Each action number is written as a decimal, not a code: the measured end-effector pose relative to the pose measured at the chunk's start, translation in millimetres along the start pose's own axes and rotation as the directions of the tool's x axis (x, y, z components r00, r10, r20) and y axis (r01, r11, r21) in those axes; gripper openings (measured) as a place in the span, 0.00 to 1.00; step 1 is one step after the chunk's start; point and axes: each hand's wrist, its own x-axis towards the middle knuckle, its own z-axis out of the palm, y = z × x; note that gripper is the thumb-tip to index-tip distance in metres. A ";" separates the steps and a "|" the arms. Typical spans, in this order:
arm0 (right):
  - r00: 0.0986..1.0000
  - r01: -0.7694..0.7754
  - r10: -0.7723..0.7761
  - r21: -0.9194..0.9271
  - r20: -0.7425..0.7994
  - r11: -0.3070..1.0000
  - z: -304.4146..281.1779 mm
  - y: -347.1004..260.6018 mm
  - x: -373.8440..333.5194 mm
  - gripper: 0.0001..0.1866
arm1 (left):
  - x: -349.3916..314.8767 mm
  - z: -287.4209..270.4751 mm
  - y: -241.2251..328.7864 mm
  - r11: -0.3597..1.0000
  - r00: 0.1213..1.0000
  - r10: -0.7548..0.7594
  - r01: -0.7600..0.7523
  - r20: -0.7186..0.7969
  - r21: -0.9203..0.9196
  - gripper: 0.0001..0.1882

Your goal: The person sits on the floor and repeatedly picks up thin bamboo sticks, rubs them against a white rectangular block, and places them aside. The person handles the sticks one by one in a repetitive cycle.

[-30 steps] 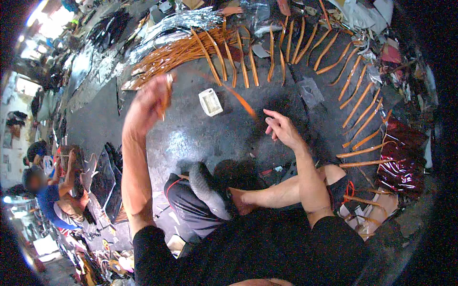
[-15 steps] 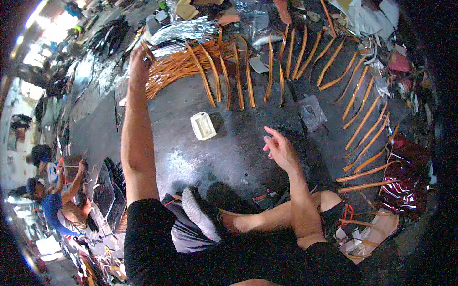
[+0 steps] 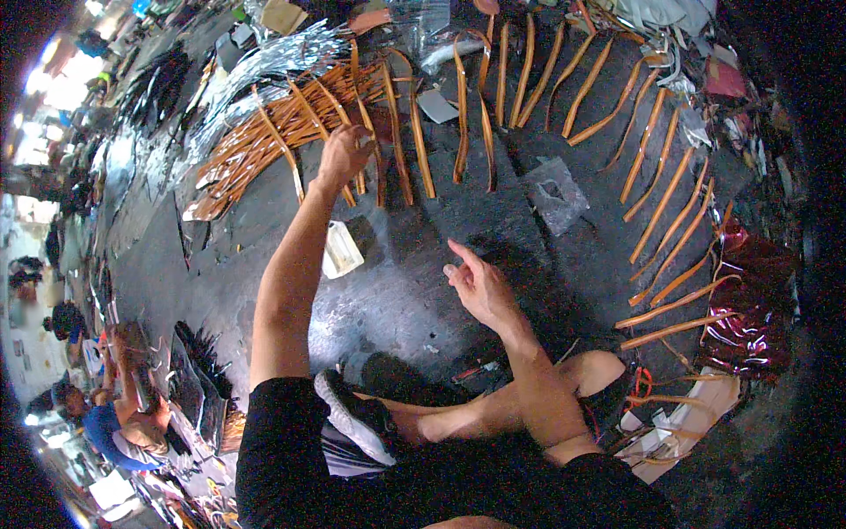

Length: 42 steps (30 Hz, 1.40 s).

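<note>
My left hand (image 3: pixel 346 157) reaches over the left part of a row of long, glossy brown strips (image 3: pixel 423 145). Its fingers are curled in, close to one strip; whether they grip it I cannot make out. Beyond the hand lies a thick pile of similar brown strips (image 3: pixel 256 145), and a few strips of the row lie partly across it. My right hand (image 3: pixel 480 286) hovers above the dark floor, index finger stretched out and other fingers loosely bent, with nothing in it. Between my hands and close to my left forearm sits a small white tray (image 3: pixel 342 251).
The strips continue in an arc to the right, toward a shiny dark red sheet (image 3: pixel 749 300). A clear plastic bag (image 3: pixel 557 196) lies inside the arc. Silvery strips (image 3: pixel 300 57) are heaped at the back. A person in blue (image 3: pixel 123 432) sits at far left.
My left hand has come right and nearer from the far end of the pile. One more strip lies at the row's left end. My right hand stays open; the whole view has shifted somewhat.
</note>
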 end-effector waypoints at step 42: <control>0.991 0.110 -0.115 -0.075 -0.075 0.991 -16.9 4.3 0.9 0.26 | 72.2 64.4 -9.6 0.996 0.989 0.082 -0.079 0.123 -0.031 0.13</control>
